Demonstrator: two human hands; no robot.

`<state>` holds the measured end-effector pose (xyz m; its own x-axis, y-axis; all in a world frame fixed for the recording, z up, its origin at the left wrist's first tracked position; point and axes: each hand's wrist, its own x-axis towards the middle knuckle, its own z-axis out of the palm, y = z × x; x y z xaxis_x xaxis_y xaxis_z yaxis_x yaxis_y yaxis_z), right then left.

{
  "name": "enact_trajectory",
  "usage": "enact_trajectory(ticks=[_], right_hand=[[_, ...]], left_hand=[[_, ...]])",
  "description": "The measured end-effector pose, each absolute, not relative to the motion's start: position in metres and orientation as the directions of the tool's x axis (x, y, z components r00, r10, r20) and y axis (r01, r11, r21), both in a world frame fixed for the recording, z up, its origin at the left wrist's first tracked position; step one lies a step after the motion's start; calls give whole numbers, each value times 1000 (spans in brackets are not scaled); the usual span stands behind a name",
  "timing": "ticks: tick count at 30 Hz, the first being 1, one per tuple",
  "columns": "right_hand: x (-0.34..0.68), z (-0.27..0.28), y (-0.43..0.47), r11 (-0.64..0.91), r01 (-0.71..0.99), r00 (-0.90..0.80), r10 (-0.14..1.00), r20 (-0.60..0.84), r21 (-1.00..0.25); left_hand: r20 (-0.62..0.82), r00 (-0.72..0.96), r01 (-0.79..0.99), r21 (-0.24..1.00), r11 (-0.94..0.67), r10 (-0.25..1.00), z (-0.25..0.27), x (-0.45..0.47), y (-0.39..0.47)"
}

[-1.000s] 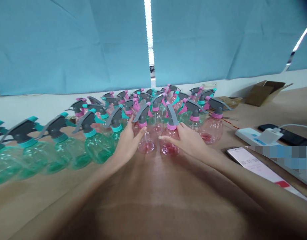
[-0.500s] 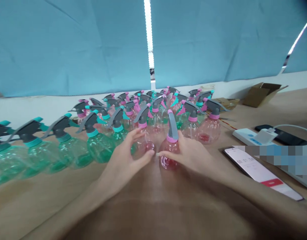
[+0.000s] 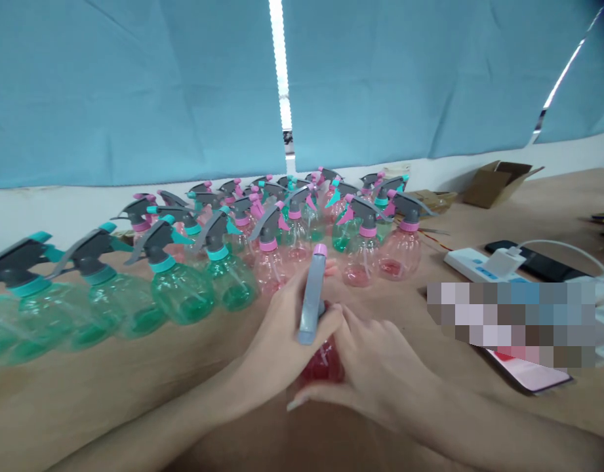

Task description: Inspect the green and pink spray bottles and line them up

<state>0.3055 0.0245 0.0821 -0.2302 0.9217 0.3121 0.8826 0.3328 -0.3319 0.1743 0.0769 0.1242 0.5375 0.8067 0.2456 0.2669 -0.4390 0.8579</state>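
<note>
A pink spray bottle [image 3: 324,364] is between my hands near the front of the table, its grey trigger [image 3: 311,298] pointing toward me. My left hand [image 3: 288,328] wraps around the bottle's neck, just under the sprayer head, and hides the collar. Around the bottle's clear pink body is my right hand [image 3: 375,351], thumb at the front and fingers on the far side. Just beyond stands another pink spray bottle [image 3: 271,265], upright. To the left runs a row of green spray bottles [image 3: 183,292] with turquoise collars, some liquid in the bottom of each.
Several more spray bottles [image 3: 298,239], pink and green, crowd the back of the table by the wall. On the right lie a power strip [image 3: 466,265] with a charger, a dark phone [image 3: 552,262] and a lit phone [image 3: 532,373]. An open cardboard box [image 3: 496,187] sits behind.
The pink bottle has come nearer to me. My left hand, open beside it before, has closed around its neck, while my right hand still holds the body. The view has shifted slightly right.
</note>
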Motion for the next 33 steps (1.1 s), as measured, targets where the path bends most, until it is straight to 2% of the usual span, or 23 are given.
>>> enact_trajectory(ticks=[4, 7, 12, 18, 27, 33], right_hand=[[312, 79, 26, 398, 837, -314, 911, 268, -374], [320, 85, 30, 443, 780, -371, 896, 244, -443], [337, 84, 48, 469, 751, -450, 879, 160, -464], [352, 56, 86, 551, 671, -511, 828, 230, -496], [339, 14, 101, 534, 737, -443, 845, 300, -414], [335, 3, 100, 530, 763, -426, 842, 330, -369]], left_hand=[[294, 486, 248, 857, -452, 823, 122, 167, 79], [270, 482, 212, 887, -410, 833, 121, 162, 85], [242, 462, 200, 909, -366, 853, 124, 154, 97], [244, 391, 261, 895, -361, 887, 122, 140, 102], [243, 427, 295, 873, -388, 871, 123, 132, 106], [231, 382, 362, 854, -375, 895, 121, 131, 107]])
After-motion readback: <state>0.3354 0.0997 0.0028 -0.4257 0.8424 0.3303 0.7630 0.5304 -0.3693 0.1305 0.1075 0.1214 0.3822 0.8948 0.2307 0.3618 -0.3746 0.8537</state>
